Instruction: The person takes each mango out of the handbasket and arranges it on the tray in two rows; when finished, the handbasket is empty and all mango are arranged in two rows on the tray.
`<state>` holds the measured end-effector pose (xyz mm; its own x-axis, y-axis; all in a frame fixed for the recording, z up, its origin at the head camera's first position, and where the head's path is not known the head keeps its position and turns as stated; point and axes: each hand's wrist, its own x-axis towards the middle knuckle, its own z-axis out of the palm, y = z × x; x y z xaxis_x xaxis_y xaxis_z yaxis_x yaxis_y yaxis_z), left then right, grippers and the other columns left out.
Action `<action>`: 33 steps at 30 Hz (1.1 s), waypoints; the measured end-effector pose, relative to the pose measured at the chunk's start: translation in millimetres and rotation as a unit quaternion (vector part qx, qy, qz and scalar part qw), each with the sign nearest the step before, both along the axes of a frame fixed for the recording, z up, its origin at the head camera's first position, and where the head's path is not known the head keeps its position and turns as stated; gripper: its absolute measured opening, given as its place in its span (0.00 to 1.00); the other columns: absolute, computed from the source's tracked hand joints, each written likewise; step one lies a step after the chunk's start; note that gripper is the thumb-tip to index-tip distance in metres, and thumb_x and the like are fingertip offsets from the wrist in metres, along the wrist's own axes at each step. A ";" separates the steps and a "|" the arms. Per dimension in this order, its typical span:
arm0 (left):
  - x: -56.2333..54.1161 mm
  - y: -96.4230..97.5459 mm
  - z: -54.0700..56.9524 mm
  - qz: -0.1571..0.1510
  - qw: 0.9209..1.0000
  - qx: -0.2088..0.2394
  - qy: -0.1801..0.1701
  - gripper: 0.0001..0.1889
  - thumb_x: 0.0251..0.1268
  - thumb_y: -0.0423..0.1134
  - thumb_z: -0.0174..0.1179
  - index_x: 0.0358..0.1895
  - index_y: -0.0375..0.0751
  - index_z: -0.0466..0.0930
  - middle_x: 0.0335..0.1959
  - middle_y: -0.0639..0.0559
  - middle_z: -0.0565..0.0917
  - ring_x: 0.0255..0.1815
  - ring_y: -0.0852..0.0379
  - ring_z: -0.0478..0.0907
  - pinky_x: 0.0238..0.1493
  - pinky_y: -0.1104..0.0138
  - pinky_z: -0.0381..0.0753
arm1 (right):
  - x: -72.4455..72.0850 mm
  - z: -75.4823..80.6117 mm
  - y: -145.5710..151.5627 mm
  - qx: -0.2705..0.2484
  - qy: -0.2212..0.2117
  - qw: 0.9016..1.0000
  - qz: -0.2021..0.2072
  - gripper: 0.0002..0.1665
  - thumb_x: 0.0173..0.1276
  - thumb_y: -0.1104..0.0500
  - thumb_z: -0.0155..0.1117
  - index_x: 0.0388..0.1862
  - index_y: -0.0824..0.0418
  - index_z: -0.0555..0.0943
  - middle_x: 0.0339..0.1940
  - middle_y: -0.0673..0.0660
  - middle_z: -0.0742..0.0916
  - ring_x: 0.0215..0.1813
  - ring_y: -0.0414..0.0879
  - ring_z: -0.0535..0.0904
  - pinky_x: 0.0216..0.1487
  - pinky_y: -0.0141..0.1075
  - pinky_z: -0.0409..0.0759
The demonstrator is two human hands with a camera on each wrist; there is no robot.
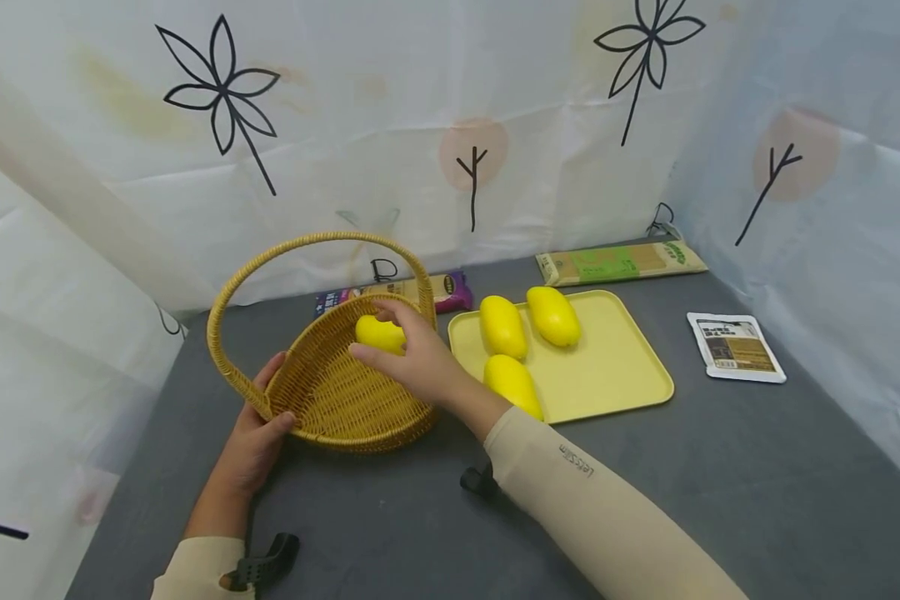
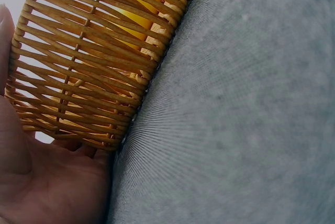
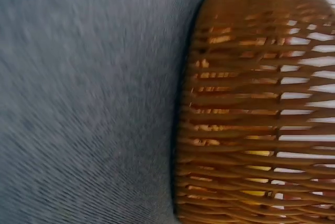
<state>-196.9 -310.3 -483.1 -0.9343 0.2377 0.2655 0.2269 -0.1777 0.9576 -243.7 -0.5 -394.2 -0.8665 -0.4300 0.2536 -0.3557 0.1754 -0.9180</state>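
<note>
In the head view, a woven wicker basket [image 1: 337,400] with a tall arched handle stands on the left of the table. My left hand [image 1: 251,446] grips its left side, thumb over the rim and fingers outside. One oblong yellow mango-like fruit [image 1: 378,332] lies inside, by the far wall. Over the basket's right part is my right hand [image 1: 420,354], thumb and forefinger spread apart beside that fruit. Several similar fruits [image 1: 503,327] lie on a pale yellow tray [image 1: 607,367]. The left wrist view shows the basket's weave [image 2: 94,51] close to my left palm [image 2: 57,182].
Behind the basket lies a purple-ended packet [image 1: 450,292]. A long green and tan packet [image 1: 622,262] is behind the tray. At the right lies a small white-edged pouch [image 1: 737,347]. White patterned cloth [image 1: 390,125] hangs around the grey table [image 1: 390,525].
</note>
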 end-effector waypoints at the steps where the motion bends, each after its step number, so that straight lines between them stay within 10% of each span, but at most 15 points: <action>1: 0.2 0.1 -0.2 0.002 1.000 -0.002 -0.001 0.43 0.84 0.31 0.61 0.91 0.45 0.46 0.85 0.34 0.58 0.78 0.47 0.68 0.70 0.64 0.70 | -3.0 -1.3 -1.6 0.010 0.004 1.000 -0.006 0.49 0.77 0.35 0.68 0.87 0.51 0.63 0.79 0.58 0.74 0.78 0.59 0.70 0.73 0.57 0.71; 17: 0.1 0.1 -0.9 -0.002 1.000 0.004 0.000 0.42 0.84 0.31 0.60 0.91 0.46 0.47 0.85 0.34 0.58 0.78 0.47 0.68 0.71 0.64 0.69 | -24.0 -7.5 -19.8 0.238 0.111 0.964 -0.033 0.51 0.79 0.37 0.69 0.90 0.54 0.61 0.85 0.55 0.69 0.83 0.50 0.62 0.78 0.46 0.65; 23: -0.8 -1.2 -1.1 -0.003 1.000 0.000 -0.006 0.43 0.84 0.31 0.61 0.91 0.48 0.47 0.85 0.35 0.57 0.79 0.47 0.68 0.71 0.64 0.69 | -25.6 -10.4 -27.1 0.353 0.079 0.932 -0.001 0.57 0.77 0.34 0.70 0.93 0.49 0.53 0.88 0.57 0.63 0.87 0.54 0.55 0.81 0.55 0.56; 33: -0.4 -2.3 -1.5 0.002 1.000 -0.006 -0.008 0.43 0.84 0.31 0.61 0.91 0.48 0.47 0.85 0.35 0.58 0.78 0.48 0.69 0.71 0.65 0.69 | -19.4 -16.7 -35.9 0.463 0.121 0.877 0.032 0.45 0.71 0.49 0.81 0.83 0.48 0.71 0.75 0.54 0.77 0.73 0.55 0.71 0.71 0.56 0.70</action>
